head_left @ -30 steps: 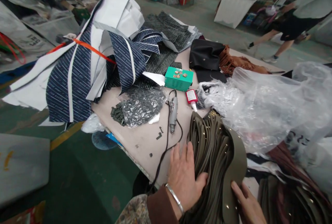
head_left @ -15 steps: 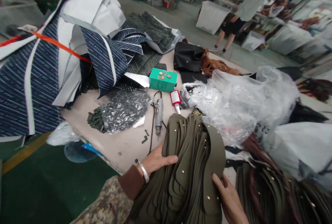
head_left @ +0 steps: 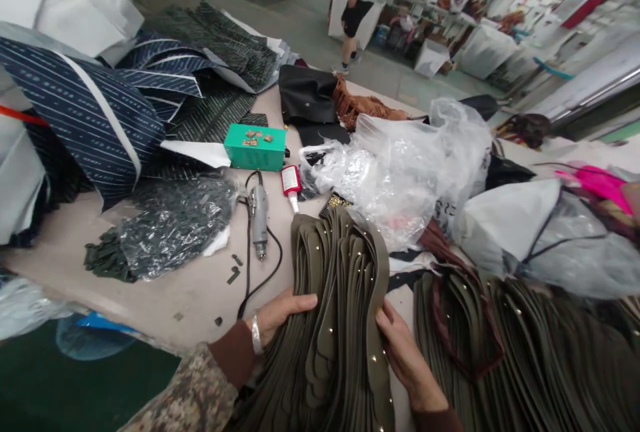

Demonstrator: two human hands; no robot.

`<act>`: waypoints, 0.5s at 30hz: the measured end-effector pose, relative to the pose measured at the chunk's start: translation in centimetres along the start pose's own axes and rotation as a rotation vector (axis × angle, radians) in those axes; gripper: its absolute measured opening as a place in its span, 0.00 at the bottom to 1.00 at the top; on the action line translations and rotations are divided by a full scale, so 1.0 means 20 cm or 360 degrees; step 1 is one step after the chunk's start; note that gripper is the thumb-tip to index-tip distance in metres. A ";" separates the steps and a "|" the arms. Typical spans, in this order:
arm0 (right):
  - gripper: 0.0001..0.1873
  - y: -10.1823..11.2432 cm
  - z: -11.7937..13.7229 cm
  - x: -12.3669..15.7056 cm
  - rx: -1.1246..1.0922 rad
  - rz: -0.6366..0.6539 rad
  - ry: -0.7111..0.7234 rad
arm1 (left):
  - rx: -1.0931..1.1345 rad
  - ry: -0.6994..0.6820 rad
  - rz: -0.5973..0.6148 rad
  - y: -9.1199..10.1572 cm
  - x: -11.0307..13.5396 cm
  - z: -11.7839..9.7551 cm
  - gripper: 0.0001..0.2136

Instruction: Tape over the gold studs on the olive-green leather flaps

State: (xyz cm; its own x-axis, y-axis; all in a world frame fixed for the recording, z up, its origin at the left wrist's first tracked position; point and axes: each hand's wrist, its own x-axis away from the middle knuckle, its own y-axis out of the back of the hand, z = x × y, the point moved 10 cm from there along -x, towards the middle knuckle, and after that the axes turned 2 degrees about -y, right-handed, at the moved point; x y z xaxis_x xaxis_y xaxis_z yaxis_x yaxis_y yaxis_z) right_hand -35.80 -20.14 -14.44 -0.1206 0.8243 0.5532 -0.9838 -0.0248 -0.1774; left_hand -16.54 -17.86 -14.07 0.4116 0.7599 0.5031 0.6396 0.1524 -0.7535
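Observation:
A thick bundle of olive-green strips (head_left: 325,352) with rounded ends and small gold studs stands on edge on the table in front of me. My left hand (head_left: 280,315) is pressed to its left side, thumb over the top edges and the other fingers hidden behind it. On the opposite side my right hand (head_left: 403,349) grips the outermost strip, fingers against its face. Between them the two hands squeeze the bundle together. Just beyond it lie a red bottle (head_left: 291,185) with a white nozzle and a grey electric screwdriver (head_left: 259,222) on a black cord.
More olive strips (head_left: 530,352) with a maroon loop stand at the right. Behind are a green box (head_left: 256,152) with small metal pieces, clear plastic bags (head_left: 400,172) and a black bag (head_left: 307,95). Dark bits in plastic (head_left: 175,222) and striped navy material (head_left: 85,112) lie left. A person (head_left: 363,5) stands farther off.
My view has swung to the right, so the table's things sit farther left. Both hands keep their hold on the bundle. The person in the background has changed stance.

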 end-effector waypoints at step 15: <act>0.39 0.04 0.00 0.13 -0.0294 0.0413 -0.0152 | 0.0291 0.0134 -0.0308 -0.11 0.18 0.30 0.25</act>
State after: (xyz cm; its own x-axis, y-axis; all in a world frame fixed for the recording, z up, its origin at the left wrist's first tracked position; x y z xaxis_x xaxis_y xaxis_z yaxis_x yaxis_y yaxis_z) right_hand -36.90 -17.92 -13.12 -0.3842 0.7471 0.5425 -0.8792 -0.1168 -0.4618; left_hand -20.36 -11.55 -13.16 0.3506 0.6513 0.6730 0.5871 0.4070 -0.6997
